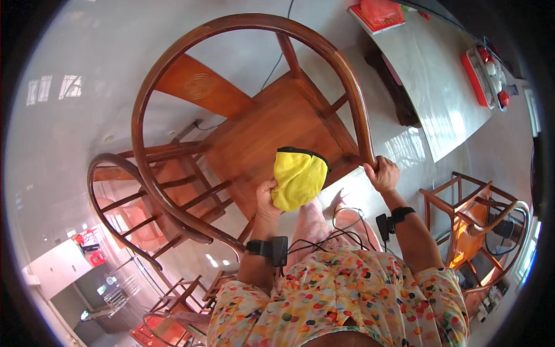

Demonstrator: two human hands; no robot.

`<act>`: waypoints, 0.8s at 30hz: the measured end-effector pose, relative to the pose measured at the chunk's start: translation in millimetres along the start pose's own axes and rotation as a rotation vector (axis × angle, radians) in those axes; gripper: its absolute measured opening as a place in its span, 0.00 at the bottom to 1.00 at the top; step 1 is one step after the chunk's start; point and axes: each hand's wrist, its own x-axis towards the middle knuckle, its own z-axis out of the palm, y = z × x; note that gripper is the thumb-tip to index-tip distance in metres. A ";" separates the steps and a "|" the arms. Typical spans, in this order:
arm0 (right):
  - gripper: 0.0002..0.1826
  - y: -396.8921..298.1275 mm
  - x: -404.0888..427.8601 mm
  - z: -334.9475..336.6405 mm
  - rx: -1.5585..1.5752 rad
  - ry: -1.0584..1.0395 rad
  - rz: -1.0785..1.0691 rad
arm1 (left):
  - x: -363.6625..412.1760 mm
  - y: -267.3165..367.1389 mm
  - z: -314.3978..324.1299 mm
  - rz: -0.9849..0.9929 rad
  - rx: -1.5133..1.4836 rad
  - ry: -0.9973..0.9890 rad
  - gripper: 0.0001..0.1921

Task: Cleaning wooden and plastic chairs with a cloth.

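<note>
A wooden armchair with a curved rail point(253, 21) stands before me, its flat seat point(277, 126) facing up. Its back splat point(201, 86) bears a round carved pattern. My left hand point(266, 197) grips a yellow cloth point(299, 180) with a dark edging, held up in front of the seat's near part. The cloth hides some of that hand's fingers. At the right end of the curved armrest, my right hand point(383, 173) is closed around the wood, thumb on the near side.
A second wooden armchair point(173, 182) stands at the left, another point(470, 217) at the right. A glossy-topped table point(433, 78) at the upper right bears a red tray point(475, 80) and a red plastic bag point(381, 13). Black cables point(338, 236) hang between my wrists.
</note>
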 end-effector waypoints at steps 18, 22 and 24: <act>0.33 -0.4 12.2 10.0 -0.121 -0.016 -0.016 | -147.1 -1.2 25.2 0.742 0.445 0.388 0.32; 0.32 7.3 14.6 17.9 -0.134 0.049 -0.031 | -195.3 -6.1 -16.4 0.900 0.358 0.563 0.27; 0.33 3.4 14.0 13.0 -0.119 0.017 -0.045 | -218.7 -8.0 -37.1 0.960 0.292 0.687 0.25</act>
